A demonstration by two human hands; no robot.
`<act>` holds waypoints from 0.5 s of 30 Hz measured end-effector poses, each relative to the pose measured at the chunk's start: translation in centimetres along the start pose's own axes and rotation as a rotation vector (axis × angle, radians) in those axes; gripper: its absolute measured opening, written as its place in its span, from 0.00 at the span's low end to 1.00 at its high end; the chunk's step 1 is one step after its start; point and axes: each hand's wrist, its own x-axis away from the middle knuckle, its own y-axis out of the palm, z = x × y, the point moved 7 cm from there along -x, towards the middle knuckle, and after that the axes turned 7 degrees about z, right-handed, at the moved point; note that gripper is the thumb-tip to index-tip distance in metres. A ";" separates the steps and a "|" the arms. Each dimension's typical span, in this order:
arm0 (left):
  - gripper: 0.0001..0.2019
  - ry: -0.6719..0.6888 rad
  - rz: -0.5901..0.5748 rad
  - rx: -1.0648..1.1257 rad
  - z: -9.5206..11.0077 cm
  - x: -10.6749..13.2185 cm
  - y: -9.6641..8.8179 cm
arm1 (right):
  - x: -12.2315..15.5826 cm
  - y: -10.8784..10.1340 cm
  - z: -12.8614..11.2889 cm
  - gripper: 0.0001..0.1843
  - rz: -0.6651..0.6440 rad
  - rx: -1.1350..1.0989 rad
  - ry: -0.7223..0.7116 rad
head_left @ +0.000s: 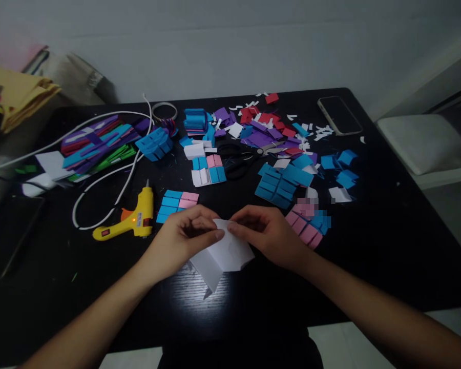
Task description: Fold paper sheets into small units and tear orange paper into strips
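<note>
Both hands meet over the near middle of a black table. My left hand and my right hand pinch the top edge of a folded white paper piece, thumbs and forefingers closed on it. The paper hangs below the fingers, its pointed lower flap close to the table top. A blue and pink folded paper block lies just beyond my left hand. Another pink and blue block lies right of my right hand.
A yellow glue gun with a white cord lies to the left. Black scissors, stacked coloured paper strips, blue folded pieces and paper scraps cover the far half. A phone lies far right, a white seat beyond the edge.
</note>
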 end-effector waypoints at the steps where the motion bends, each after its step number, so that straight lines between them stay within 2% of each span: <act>1: 0.10 0.001 0.000 0.001 0.0 0.0 0.0 | 0.0 -0.1 0.0 0.14 0.009 -0.001 -0.005; 4: 0.10 0.042 -0.008 -0.008 0.3 0.0 -0.1 | 0.0 -0.2 0.0 0.09 0.027 -0.004 -0.030; 6: 0.07 0.095 -0.016 -0.035 0.9 0.0 -0.2 | -0.1 -0.4 -0.2 0.04 0.021 -0.003 -0.064; 9: 0.02 0.140 -0.026 -0.112 1.7 0.0 -0.3 | -0.1 -0.6 -0.7 0.06 0.010 0.002 -0.094; 15: 0.07 0.154 -0.037 -0.199 2.1 0.4 -0.6 | -0.1 -0.5 -0.3 0.07 -0.002 -0.026 -0.031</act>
